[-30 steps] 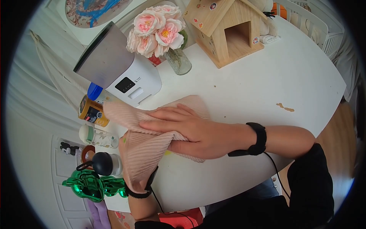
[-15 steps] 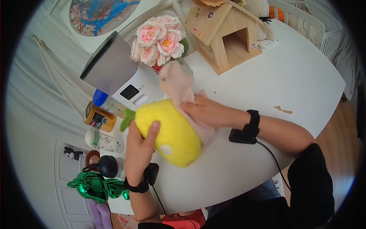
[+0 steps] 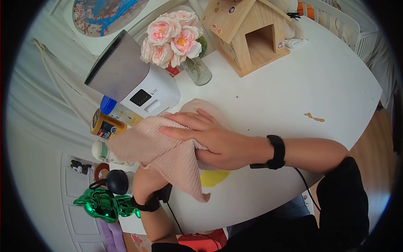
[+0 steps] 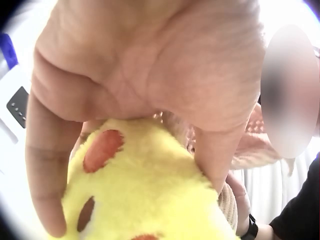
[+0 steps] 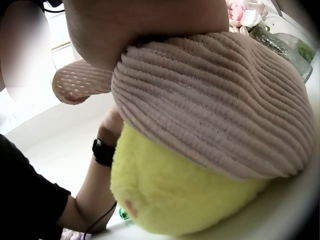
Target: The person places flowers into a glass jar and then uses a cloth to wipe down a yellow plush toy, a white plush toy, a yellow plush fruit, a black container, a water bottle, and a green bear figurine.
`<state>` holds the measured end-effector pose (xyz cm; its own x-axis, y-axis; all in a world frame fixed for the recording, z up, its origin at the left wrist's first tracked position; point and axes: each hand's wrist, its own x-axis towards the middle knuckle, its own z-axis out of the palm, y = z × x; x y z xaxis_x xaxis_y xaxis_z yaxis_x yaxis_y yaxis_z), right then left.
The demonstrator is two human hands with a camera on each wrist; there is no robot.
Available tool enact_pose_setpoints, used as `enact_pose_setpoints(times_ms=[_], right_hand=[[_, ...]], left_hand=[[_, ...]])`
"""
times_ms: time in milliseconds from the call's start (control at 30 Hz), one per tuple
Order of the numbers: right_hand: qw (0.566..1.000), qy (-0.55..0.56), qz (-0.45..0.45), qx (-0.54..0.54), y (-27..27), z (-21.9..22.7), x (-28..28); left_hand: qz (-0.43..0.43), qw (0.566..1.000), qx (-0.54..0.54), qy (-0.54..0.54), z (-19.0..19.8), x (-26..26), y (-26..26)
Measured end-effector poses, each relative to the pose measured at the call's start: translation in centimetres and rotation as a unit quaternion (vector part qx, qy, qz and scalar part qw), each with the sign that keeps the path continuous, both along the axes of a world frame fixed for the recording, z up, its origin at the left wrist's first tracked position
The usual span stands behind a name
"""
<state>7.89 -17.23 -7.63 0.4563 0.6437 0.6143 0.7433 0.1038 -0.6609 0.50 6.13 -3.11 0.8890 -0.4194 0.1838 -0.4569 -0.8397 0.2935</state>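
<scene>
A pink ribbed cloth (image 3: pixel 138 138) covers most of a yellow plush toy (image 3: pixel 214 178), whose lower end shows beneath it in the head view. My right hand (image 3: pixel 222 145) presses the cloth down with fingers spread fairly straight across it. Only the back part of my left hand (image 3: pixel 147 182) shows there; the cloth hides its fingers. In the left wrist view, my left hand (image 4: pixel 145 65) grips the plush (image 4: pixel 135 175), with digits on both sides and orange and dark patches visible on the fur. The cloth (image 5: pixel 210 100) lies over the plush (image 5: pixel 185 190) in the right wrist view.
A white-and-grey dispenser (image 3: pixel 151 90), flowers in a glass vase (image 3: pixel 197 72) and a wooden house (image 3: pixel 260 44) stand along the far side. Several containers, including a black-capped one (image 3: pixel 117 182), and a shiny green figure (image 3: pixel 100 206) line the left edge.
Half a second ago the yellow plush was exposed, with the cloth at its right side. The cloth now lies across it and my left fingers, and my right hand lies flatter on top.
</scene>
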Motion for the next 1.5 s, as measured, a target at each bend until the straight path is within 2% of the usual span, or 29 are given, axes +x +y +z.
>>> enact_pose_setpoints(times_ms=[33, 67, 100, 133, 167, 200, 233, 267, 300, 333, 400, 467, 533, 600, 633, 667, 700, 767, 900, 967, 1000, 1067, 1200, 1267, 1333, 1400, 1433, 1467, 1500], right_hand=[[1.0, -0.001, -0.001, 0.0, 0.1, -0.6, 0.4], [0.999, 0.016, -0.011, 0.037, 0.4, -1.3, 0.9], [0.996, 0.034, -0.02, 0.075, 0.7, -2.0, 1.4], [0.996, 0.033, -0.019, 0.076, 0.8, -2.8, 2.0], [0.987, 0.141, -0.03, 0.072, 0.7, -3.7, 2.7], [0.966, 0.248, -0.042, 0.066, 0.3, -3.6, 3.2], [0.966, 0.247, -0.041, 0.066, -0.4, -3.4, 4.0], [0.928, 0.37, -0.041, -0.034, -1.2, -2.5, 5.0], [0.865, 0.483, -0.039, -0.132, -1.6, -1.9, 5.4], [0.865, 0.482, -0.039, -0.132, -1.3, -2.2, 5.3], [0.911, 0.41, 0.031, 0.027, -0.1, -2.8, 4.0], [0.978, 0.2, -0.003, 0.058, 0.3, -2.0, 1.8], [0.996, 0.08, 0.038, -0.006, -0.2, 0.1, 0.2], [0.999, 0.02, 0.049, -0.007, -0.2, 1.2, -1.6], [0.997, -0.041, 0.057, -0.009, -0.3, 1.8, -2.5], [0.997, -0.057, 0.027, -0.054, -0.6, 2.4, -3.3], [0.997, -0.057, 0.027, -0.054, -0.5, 2.0, -2.9], [0.999, -0.036, 0.025, 0.026, 0.2, 0.4, -1.3], [0.993, 0.057, -0.015, 0.099, 0.8, -1.2, 0.9], [0.973, 0.199, -0.054, 0.105, 0.5, -1.7, 1.6], [0.973, 0.198, -0.053, 0.105, 0.2, -2.4, 2.5], [0.913, 0.396, -0.099, -0.022, -0.2, -4.0, 4.5], [0.884, 0.46, -0.081, -0.026, 0.2, -4.1, 4.8], [0.873, 0.47, 0.024, 0.127, 0.3, -1.7, 2.1], [0.936, 0.322, 0.063, 0.126, 0.6, -0.8, 1.0], [0.988, 0.085, 0.091, 0.093, 0.1, 1.1, -0.6], [0.988, 0.086, 0.09, 0.092, 0.0, 1.8, -1.5], [0.997, 0.02, 0.063, 0.045, 0.0, 2.4, -2.5], [0.998, -0.047, 0.036, -0.001, 0.1, 2.6, -3.1]], left_hand=[[-0.014, 1.0, 0.016, -0.007, 0.0, 0.0, 0.0], [0.048, 0.983, -0.105, 0.141, 1.8, 0.2, -1.4], [0.048, 0.983, -0.105, 0.141, 2.6, 0.3, -2.4], [0.133, 0.965, -0.116, 0.192, 3.2, 0.4, -3.1], [0.217, 0.938, -0.127, 0.24, 3.4, 0.4, -3.5], [0.217, 0.938, -0.127, 0.238, 3.3, 0.4, -3.6], [0.159, 0.951, -0.178, 0.198, 2.9, 0.5, -3.6], [0.099, 0.956, -0.227, 0.156, 2.7, 0.6, -3.6], [0.099, 0.957, -0.227, 0.155, 2.7, 0.7, -3.9], [0.098, 0.968, -0.193, 0.13, 2.7, 0.8, -4.2], [0.099, 0.976, -0.161, 0.105, 2.6, 0.8, -4.6], [0.132, 0.971, -0.131, 0.149, 2.9, 0.5, -5.0], [0.136, 0.976, -0.093, 0.139, 2.9, 0.2, -4.7], [0.139, 0.981, -0.055, 0.127, 1.6, -0.5, -2.8], [0.077, 0.996, -0.008, 0.04, -0.7, -1.1, 0.0], [0.013, 0.998, 0.041, -0.048, -0.6, -1.1, -0.2], [0.013, 0.998, 0.04, -0.048, -0.2, -1.1, -0.6], [0.138, 0.984, 0.0, 0.11, 1.6, -0.8, -2.5], [0.102, 0.987, -0.101, 0.074, 2.3, 0.5, -4.6], [0.139, 0.956, -0.202, 0.158, 2.6, 0.5, -4.8], [0.139, 0.957, -0.202, 0.157, 2.7, 0.5, -4.9], [0.128, 0.962, -0.186, 0.157, 2.7, 0.5, -4.9], [0.146, 0.957, -0.2, 0.154, 2.9, 0.3, -5.6], [0.136, 0.962, -0.186, 0.147, 2.9, 0.2, -5.7], [0.141, 0.966, -0.133, 0.17, 3.2, 0.2, -5.4], [0.145, 0.967, -0.082, 0.195, 1.9, -0.1, -3.7], [0.058, 0.994, -0.047, 0.078, -0.4, -0.4, -1.0], [-0.032, 0.999, -0.011, -0.04, -0.7, -0.4, -0.6], [-0.032, 0.999, -0.01, -0.04, -1.2, -0.4, -0.7]])
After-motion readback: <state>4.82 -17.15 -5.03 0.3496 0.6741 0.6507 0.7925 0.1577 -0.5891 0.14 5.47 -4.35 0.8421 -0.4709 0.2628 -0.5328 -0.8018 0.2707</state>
